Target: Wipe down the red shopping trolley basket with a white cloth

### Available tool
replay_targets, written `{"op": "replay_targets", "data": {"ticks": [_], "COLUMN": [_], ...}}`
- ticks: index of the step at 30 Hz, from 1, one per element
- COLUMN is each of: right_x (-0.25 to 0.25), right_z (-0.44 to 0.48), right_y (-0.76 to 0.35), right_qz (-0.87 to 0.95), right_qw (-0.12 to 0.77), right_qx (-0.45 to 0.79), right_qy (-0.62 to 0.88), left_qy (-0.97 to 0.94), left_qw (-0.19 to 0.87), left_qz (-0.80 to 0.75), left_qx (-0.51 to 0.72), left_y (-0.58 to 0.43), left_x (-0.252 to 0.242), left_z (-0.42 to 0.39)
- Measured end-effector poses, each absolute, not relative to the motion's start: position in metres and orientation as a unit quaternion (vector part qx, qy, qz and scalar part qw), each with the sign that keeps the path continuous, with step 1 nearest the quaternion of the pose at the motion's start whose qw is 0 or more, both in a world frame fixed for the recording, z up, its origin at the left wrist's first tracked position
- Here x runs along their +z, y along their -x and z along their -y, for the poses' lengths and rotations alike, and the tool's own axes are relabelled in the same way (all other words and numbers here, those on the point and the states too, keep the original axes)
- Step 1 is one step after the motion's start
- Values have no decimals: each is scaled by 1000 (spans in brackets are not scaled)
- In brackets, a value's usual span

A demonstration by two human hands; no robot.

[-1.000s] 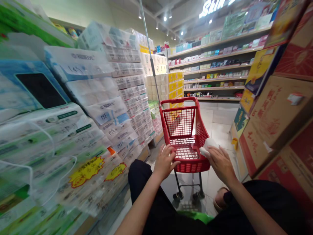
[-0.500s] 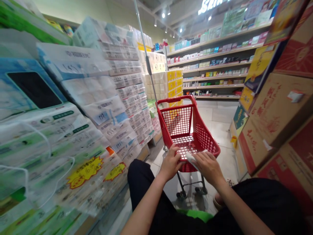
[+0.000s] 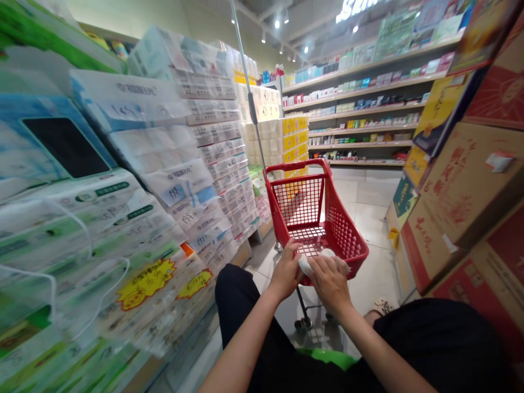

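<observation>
A small red plastic shopping cart (image 3: 346,240) stands on wheels in the aisle right in front of me, its mesh basket empty. My left hand (image 3: 286,271) grips the near rim of the cart at its left corner. My right hand (image 3: 329,281) presses a white cloth (image 3: 305,265) against that same near rim, fingers curled over it, close beside my left hand. A thin metal pole (image 3: 248,93) rises from the cart's far left corner.
Stacked packs of tissue and toilet paper (image 3: 164,174) wall the left side. Cardboard boxes (image 3: 462,191) pile up on the right. Shelves of small goods (image 3: 360,103) run across the far end. Pale floor tiles (image 3: 376,207) lie beyond the cart.
My right hand has slid the white cloth leftward along the cart's near rim, from its right corner to beside my left hand. The cart has turned slightly.
</observation>
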State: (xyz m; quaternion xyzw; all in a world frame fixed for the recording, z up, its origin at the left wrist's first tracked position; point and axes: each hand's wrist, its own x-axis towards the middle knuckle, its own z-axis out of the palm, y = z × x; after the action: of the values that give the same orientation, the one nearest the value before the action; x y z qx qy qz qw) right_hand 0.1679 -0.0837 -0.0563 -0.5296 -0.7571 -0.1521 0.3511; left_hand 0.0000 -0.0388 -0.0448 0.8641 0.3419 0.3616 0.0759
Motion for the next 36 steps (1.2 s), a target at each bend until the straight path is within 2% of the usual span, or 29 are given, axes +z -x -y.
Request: {"op": "replay_targets", "data": {"ticks": [6, 12, 22, 30, 36], "right_x": [-51, -57, -54, -33, -23], "right_z": [75, 73, 82, 81, 78], "right_y": [-212, -282, -165, -184, -210], "right_qz": [820, 782, 787, 828, 839], "right_qw": [279, 298, 305, 283, 284], "right_qx": [-167, -202, -177, -88, -83], "right_qy": [471, 509, 506, 476, 457], "left_qy": [-874, -868, -864, -845, -778], "left_qw": [75, 75, 113, 184, 138], "left_qz": [-332, -332, -318, -318, -393], "left_qx": [348, 361, 372, 388, 470], "left_y": [11, 5, 6, 12, 3], "left_x": [-37, -39, -42, -32, -34], "left_z": [39, 40, 40, 48, 48]}}
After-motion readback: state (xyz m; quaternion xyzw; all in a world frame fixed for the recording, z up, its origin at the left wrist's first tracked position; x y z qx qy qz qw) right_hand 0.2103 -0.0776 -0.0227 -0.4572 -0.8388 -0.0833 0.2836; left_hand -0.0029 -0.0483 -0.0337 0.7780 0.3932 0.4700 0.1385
